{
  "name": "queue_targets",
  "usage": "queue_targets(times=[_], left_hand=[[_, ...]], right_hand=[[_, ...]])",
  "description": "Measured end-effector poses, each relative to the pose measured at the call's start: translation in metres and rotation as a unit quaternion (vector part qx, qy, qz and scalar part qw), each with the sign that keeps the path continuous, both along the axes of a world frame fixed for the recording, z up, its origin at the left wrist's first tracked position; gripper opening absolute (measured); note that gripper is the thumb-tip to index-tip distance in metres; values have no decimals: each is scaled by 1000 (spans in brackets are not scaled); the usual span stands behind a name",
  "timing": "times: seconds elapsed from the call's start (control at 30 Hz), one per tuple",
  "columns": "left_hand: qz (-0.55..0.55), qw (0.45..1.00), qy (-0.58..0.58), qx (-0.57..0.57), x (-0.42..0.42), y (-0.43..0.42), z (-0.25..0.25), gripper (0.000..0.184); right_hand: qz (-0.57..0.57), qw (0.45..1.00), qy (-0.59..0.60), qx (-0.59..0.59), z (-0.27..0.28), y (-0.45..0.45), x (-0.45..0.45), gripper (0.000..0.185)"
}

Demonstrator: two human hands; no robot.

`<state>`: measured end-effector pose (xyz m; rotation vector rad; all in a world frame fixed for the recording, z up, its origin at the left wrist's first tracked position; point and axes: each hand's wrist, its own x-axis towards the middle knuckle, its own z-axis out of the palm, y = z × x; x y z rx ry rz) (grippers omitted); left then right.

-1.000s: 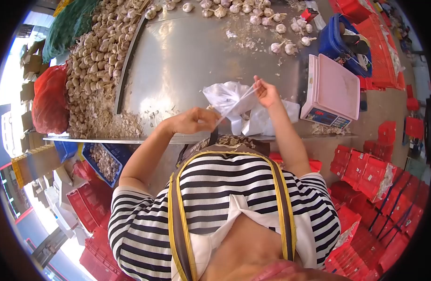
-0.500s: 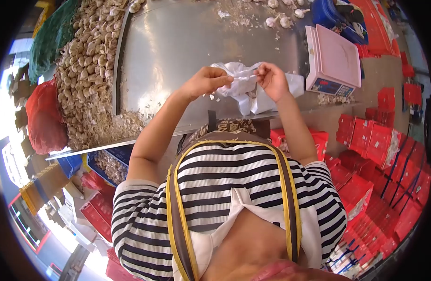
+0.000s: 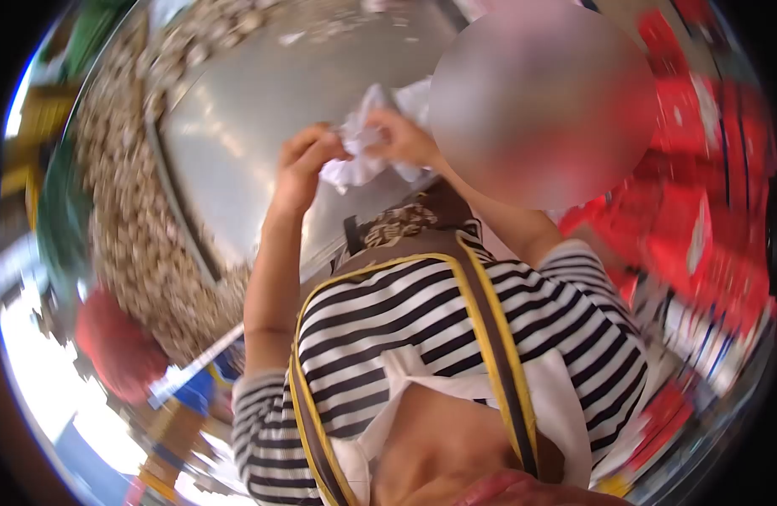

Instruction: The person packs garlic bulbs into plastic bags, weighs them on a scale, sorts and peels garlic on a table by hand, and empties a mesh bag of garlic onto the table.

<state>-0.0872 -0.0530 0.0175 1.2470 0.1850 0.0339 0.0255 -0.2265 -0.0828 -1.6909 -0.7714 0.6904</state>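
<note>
While held above the worktop (image 3: 253, 114), white plastic bag (image 3: 353, 167): hung bunched between both hands, near the body; too blurred to tell what, if anything, was inside.
Left hand (image 3: 336, 152): pinched the bag between thumb and fingers.
Right hand (image 3: 376, 135): touched the bag's other side with curled fingers; could not tell whether pinched or only resting.
More white plastic (image 3: 415, 99): lay just beyond the right hand.
Garlic heap (image 3: 131, 177): spread along the left side, bounded by a dark raised strip (image 3: 182, 211).
Red sack (image 3: 118, 350): bulged beside the heap's near end, with contents unclear.
Green netting (image 3: 61, 211): hung along the heap's outer side.
Blue container (image 3: 193, 395): sat below the worktop's edge, with contents too blurred to tell.
Red crates (image 3: 717, 253): stood massed at right, partly hidden by a round blur.
</note>
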Motion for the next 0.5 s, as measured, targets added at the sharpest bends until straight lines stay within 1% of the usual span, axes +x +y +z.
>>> queue_targets(times=[0.03,0.07,0.1,0.13,0.17,0.23,0.27,0.3,0.33,0.37,0.4,0.43,0.5], left_hand=[[-29,999,-26,-15,6,-5,6,19],[-58,998,-30,12,13,-12,12,20],[-85,995,-34,40,18,-22,18,20],[-94,993,-33,67,20,-32,27,19],[-86,993,-38,67,21,-37,27,17],[-127,981,-45,136,25,-45,47,24],[-140,980,-45,134,30,-50,55,24],[-145,975,-45,165,33,-56,61,25],[-148,968,-45,198,33,-60,63,27],[-150,968,-44,197,34,-59,61,27],[-177,960,-29,215,35,-56,57,28],[-198,952,-11,233,35,-53,54,29],[-167,954,9,250,30,-52,41,27]], right_hand=[[48,992,-117,26,2,-6,-9,25],[20,985,-163,-51,0,-8,-17,24],[-27,985,-163,-38,16,-14,-19,23],[-96,987,-127,-28,21,-25,-16,23],[-156,983,-92,-14,24,-37,-14,22],[-290,956,-15,45,34,-73,-11,20],[-373,925,1,66,42,-95,-10,19],[-449,889,18,86,47,-120,-11,18],[-523,841,40,134,42,-151,-12,20],[-595,793,-2,130,62,-176,-19,21],[-658,741,-9,138,51,-206,-25,20],[-691,711,-40,125,19,-244,-32,21],[-739,643,90,180,-7,-272,-49,24]])
